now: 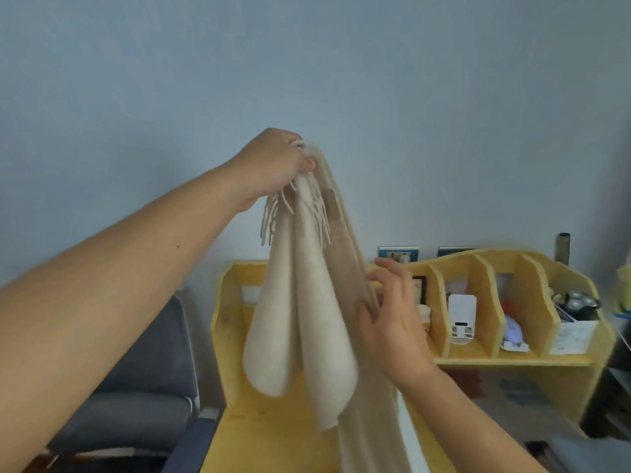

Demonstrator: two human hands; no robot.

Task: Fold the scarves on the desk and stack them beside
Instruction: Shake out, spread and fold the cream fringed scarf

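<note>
A cream scarf (304,319) with fringed ends hangs in long loops in front of me, well above the yellow desk (273,438). My left hand (276,162) is raised high and grips the gathered top of the scarf, fringe dangling below the fist. My right hand (392,315) is lower, at the scarf's right edge, thumb and fingers lying against the hanging strip. The scarf's long tail runs down past my right wrist to the desk and out of view.
The desk has a yellow shelf unit (478,302) with upright dividers holding a white device (461,319) and small items. A grey chair (146,380) stands left of the desk. A blue-grey wall fills the background.
</note>
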